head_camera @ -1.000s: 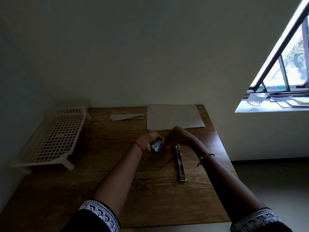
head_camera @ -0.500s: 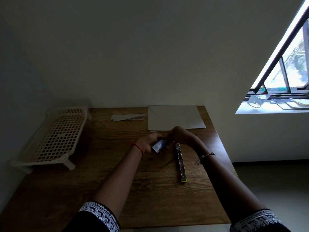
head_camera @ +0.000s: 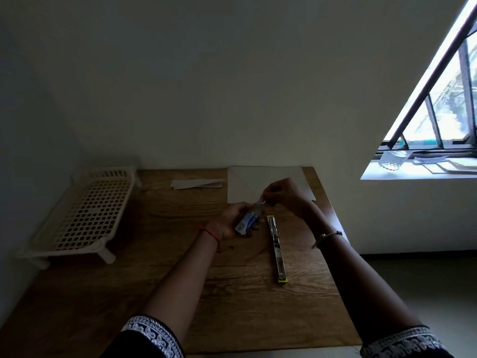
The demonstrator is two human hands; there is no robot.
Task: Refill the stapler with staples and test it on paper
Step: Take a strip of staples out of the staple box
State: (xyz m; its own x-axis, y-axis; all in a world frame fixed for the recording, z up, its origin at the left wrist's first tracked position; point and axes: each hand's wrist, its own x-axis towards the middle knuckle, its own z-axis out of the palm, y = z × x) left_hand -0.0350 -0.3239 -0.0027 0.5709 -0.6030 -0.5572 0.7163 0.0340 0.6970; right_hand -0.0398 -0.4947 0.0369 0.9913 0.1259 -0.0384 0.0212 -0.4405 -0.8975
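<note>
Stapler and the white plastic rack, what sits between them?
In the head view, the left hand, gripping a blue staple box, sits between the stapler and the rack; the rest is bare table.

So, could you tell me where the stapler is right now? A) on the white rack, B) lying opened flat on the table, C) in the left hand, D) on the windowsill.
B: the stapler lies opened flat on the table, right of the staple box.
</note>
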